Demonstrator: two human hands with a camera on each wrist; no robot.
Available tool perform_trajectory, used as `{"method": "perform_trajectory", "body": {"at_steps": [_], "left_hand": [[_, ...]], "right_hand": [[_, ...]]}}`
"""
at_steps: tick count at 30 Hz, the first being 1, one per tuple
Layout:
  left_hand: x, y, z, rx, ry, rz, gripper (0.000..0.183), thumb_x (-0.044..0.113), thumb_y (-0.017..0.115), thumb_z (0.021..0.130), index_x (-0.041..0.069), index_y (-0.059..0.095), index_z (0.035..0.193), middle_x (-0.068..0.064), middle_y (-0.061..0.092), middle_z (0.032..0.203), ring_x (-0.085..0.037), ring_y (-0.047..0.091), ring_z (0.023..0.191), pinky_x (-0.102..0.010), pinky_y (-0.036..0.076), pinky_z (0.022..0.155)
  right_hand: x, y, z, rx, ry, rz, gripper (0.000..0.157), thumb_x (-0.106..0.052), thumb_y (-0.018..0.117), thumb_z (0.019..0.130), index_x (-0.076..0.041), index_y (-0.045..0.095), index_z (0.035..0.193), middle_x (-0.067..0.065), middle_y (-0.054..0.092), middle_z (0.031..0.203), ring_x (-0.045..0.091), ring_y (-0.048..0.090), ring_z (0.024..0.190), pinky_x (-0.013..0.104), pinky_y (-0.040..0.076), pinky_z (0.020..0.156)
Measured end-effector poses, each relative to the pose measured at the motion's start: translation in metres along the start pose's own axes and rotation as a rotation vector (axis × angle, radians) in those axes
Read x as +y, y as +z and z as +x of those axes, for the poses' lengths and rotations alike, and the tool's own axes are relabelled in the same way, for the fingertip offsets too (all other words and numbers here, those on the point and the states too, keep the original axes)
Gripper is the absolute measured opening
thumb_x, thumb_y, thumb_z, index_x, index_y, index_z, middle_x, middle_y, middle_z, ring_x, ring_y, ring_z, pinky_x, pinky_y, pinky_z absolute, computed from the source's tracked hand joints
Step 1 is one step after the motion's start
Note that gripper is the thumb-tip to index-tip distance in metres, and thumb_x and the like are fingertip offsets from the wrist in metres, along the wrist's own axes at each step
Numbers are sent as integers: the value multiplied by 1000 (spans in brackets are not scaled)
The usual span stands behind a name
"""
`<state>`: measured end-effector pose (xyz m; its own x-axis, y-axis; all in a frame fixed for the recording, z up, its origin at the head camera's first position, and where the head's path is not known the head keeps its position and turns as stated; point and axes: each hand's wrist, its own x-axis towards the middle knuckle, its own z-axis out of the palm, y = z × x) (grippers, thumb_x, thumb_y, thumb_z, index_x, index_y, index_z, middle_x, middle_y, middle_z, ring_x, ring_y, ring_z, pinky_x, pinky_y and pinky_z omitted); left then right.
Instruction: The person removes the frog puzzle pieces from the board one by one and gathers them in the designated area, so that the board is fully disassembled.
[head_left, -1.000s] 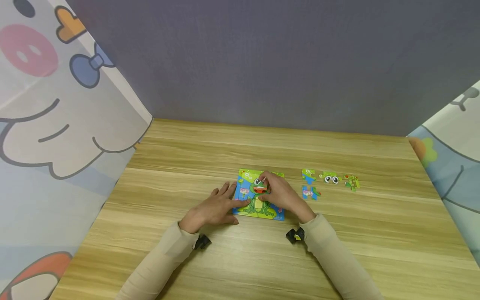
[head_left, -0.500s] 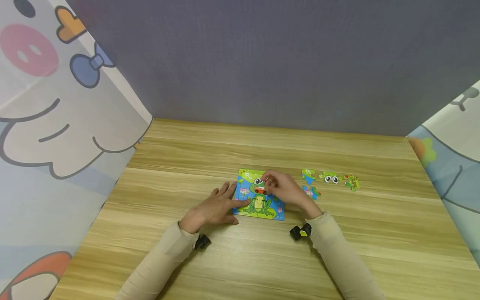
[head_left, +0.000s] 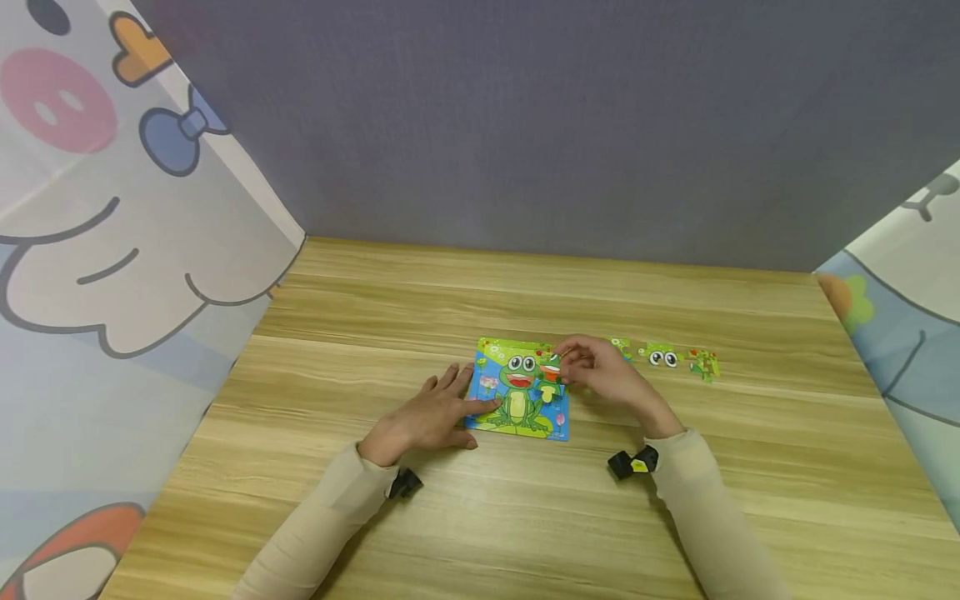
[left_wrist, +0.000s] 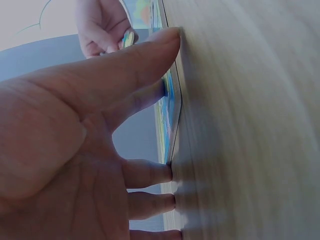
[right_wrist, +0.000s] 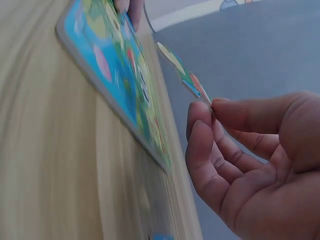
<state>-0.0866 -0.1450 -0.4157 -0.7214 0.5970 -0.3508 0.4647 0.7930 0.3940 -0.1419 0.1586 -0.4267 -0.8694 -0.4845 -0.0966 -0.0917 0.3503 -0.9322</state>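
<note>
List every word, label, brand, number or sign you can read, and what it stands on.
No text is readable in any view.
Frog board: any print is too small to read.
Puzzle piece in the right hand: no readable letters or numbers.
Yellow patch on the black wrist mount: any marking is too small.

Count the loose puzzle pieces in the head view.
4: the mouth piece in the right hand; on the table, left to right, white flower piece, eyes piece and red-dotted piece. The hand may hide more.
</note>
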Motion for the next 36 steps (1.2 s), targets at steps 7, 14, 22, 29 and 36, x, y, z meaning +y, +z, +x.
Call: {"method": "perform_trajectory", "body": {"at_steps": [7, 14, 22, 29, 36], "left_hand": [[0, 0, 0, -2, -2, 1, 62, 36, 70, 93, 31, 47, 150, -29, 5, 166, -52, 7, 153, -73, 23, 115], [-1, 0, -1, -4, 5, -6, 63, 35, 70, 93, 30, 46, 151, -29, 4, 166, -52, 6, 154, -72, 23, 116], [0, -1, 0, -7, 1, -9, 62, 35, 70, 93, 31, 46, 151, -28, 3, 167, -51, 5, 154, -72, 22, 116], [1, -1, 0, -9, 2, -8, 63, 35, 70, 93, 31, 45, 151, -29, 3, 166, -51, 5, 154, -72, 22, 116], [0, -1, -1, -7, -4, -15, 63, 35, 71, 92, 31, 46, 150, -28, 3, 167, -51, 5, 154, -72, 22, 116]], "right_hand": [[10, -28, -20, 39, 43, 3, 31, 1, 54, 99, 10, 54, 129, 25, 62, 106, 9, 65, 83, 30, 60, 73], [18, -54, -43, 66, 18, 19, 31, 0, 52, 101, 14, 50, 128, 9, 63, 100, 6, 67, 82, 28, 59, 71], [32, -78, -67, 113, 40, -21, 31, 1, 51, 100, 15, 50, 128, -7, 63, 96, 4, 64, 83, 26, 57, 71], [47, -94, -85, 128, 29, -9, 28, 2, 53, 100, 16, 51, 124, -10, 64, 94, 3, 64, 80, 25, 56, 67], [59, -102, -96, 121, -3, 45, 21, 6, 53, 98, 7, 58, 119, -7, 64, 89, 4, 65, 76, 23, 54, 63]]}}
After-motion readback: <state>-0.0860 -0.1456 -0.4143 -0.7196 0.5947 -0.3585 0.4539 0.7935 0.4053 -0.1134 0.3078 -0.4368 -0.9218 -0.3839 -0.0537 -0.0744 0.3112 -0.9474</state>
